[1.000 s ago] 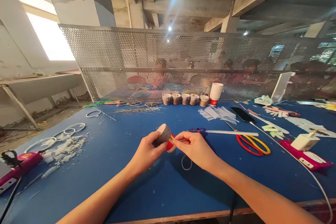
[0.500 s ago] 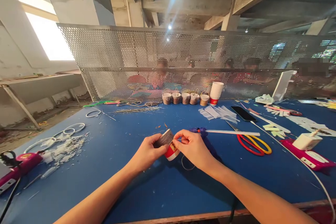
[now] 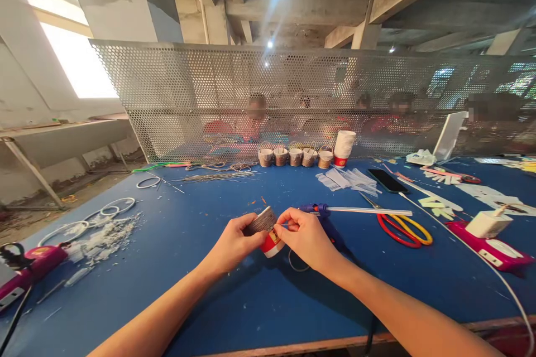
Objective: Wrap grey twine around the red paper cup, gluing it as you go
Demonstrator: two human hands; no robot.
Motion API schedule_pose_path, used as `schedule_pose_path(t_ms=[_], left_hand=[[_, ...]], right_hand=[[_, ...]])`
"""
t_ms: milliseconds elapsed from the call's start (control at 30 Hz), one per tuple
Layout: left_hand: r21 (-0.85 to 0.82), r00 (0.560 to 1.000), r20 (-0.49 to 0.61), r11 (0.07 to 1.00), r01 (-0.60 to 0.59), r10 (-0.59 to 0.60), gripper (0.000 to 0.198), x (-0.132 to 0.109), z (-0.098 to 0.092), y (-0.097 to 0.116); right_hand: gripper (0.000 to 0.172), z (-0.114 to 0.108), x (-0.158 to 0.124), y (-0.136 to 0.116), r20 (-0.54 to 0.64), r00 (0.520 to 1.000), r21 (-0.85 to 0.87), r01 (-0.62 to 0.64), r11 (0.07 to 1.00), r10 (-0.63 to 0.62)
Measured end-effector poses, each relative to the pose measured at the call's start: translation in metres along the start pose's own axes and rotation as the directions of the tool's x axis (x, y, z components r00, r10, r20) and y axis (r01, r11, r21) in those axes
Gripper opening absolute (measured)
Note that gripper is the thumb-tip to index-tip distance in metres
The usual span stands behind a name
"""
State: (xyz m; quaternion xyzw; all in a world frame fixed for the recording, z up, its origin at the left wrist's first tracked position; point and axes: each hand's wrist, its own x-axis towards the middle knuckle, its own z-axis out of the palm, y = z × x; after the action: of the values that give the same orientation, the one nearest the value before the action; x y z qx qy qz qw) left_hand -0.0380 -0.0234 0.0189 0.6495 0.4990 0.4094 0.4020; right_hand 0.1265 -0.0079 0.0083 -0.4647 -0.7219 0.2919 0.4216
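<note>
A small red and white paper cup (image 3: 273, 244), its upper part wrapped in grey-brown cord (image 3: 263, 222), is tilted in front of me. My left hand (image 3: 239, 239) grips it from the left, fingers and thumb round the wrapped part. At the cup's right side my right hand (image 3: 302, 234) pinches the cord against the wall; its fingertips are close together. A thin loop of cord (image 3: 298, 263) hangs below my right hand. Behind that hand lies a blue glue gun (image 3: 318, 210) with a clear glue stick (image 3: 368, 211), partly hidden.
Several wrapped cups (image 3: 295, 157) and a stack of paper cups (image 3: 344, 149) stand by the perforated screen (image 3: 188, 83). Right: scissors (image 3: 404, 231), phone (image 3: 387, 181), white strips (image 3: 349, 179), power strip (image 3: 494, 250). Left: white scraps (image 3: 104, 237), a cord coil (image 3: 111, 207). People sit beyond the screen.
Both hands hold nearly the same pose at the cup. The cup has tipped very slightly, and the whole view has shifted a little.
</note>
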Motion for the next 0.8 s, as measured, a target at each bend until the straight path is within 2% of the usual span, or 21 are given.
schedule_pose_path(t_ms=[233,533,800], left_hand=[[0.088,0.998,-0.020,0.995,-0.053,0.055,0.013,-0.0006,-0.0013,0.0004],[0.166,0.996,0.005,0.982,-0.086,0.086,0.016,-0.0002,-0.0030,-0.0018],[0.110,0.996,0.041,0.991,-0.079,0.075,0.020,0.0003,-0.0070,-0.0050]], right_hand=[[0.008,-0.0003,0.0000,0.0010,0.009,0.999,0.018,-0.034,0.999,0.033],[0.007,-0.0029,0.0008,-0.0002,0.029,0.997,0.054,-0.069,0.996,0.067],[0.007,-0.0032,0.0015,0.0045,0.086,0.991,0.149,-0.117,0.982,0.105]])
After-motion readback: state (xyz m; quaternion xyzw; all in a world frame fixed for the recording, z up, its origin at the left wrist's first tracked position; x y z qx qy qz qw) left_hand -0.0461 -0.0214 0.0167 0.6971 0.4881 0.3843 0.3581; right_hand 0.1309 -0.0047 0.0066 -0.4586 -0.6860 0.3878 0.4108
